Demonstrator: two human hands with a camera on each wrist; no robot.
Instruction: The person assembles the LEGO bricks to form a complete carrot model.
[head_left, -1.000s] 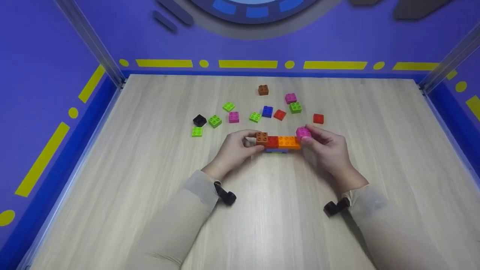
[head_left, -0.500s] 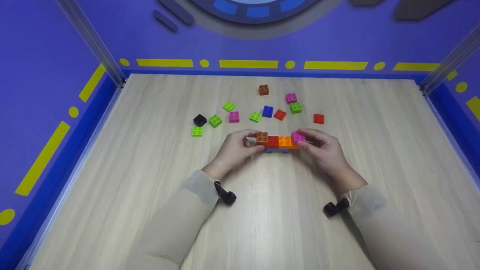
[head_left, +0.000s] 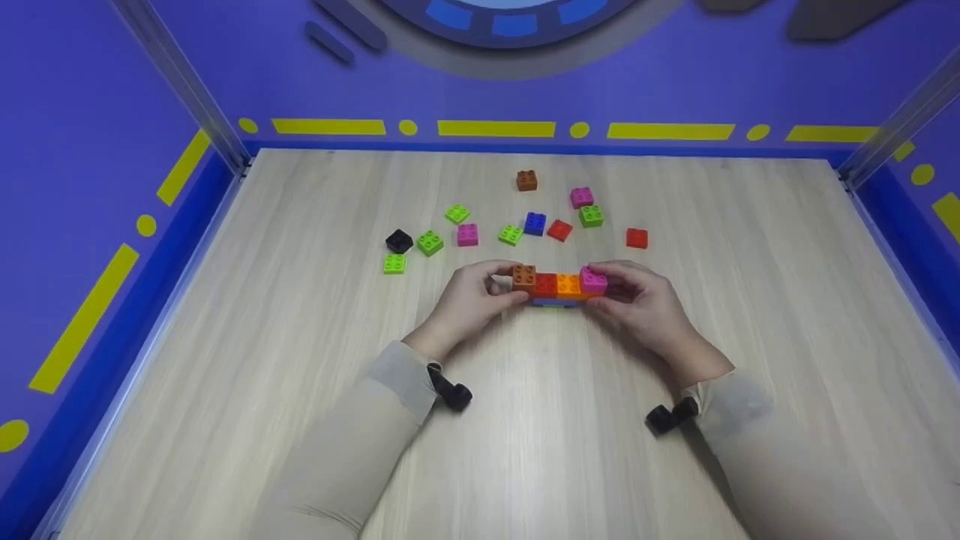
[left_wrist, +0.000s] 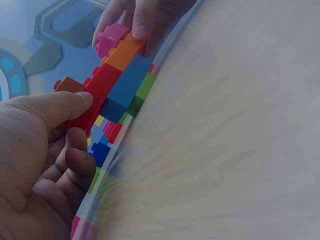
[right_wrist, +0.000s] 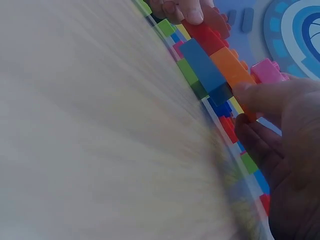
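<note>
Between the hands stands a built piece of toy building bricks: a green brick (left_wrist: 142,94) at the bottom, a blue brick (left_wrist: 125,91) on it, then a red brick (head_left: 546,284) and an orange brick (head_left: 568,284) side by side. A brown brick (head_left: 524,278) tops the left end and a pink brick (head_left: 593,280) the right end. My left hand (head_left: 478,294) grips the left end, thumb on the red brick's side. With thumb and fingers, my right hand (head_left: 651,306) holds the right end; the thumb lies on the orange brick in the right wrist view.
Loose bricks lie beyond the hands: a black brick (head_left: 399,241), several green ones including a green brick (head_left: 430,243), a loose pink brick (head_left: 467,235), a dark blue brick (head_left: 535,223), a red brick (head_left: 637,238) and a brown brick (head_left: 526,180). Blue panels (head_left: 495,97) wall the table.
My right hand has moved left with the pink brick and brought it down onto the orange brick's right end. Its thumb has since dropped to the orange brick. The left hand stays put.
</note>
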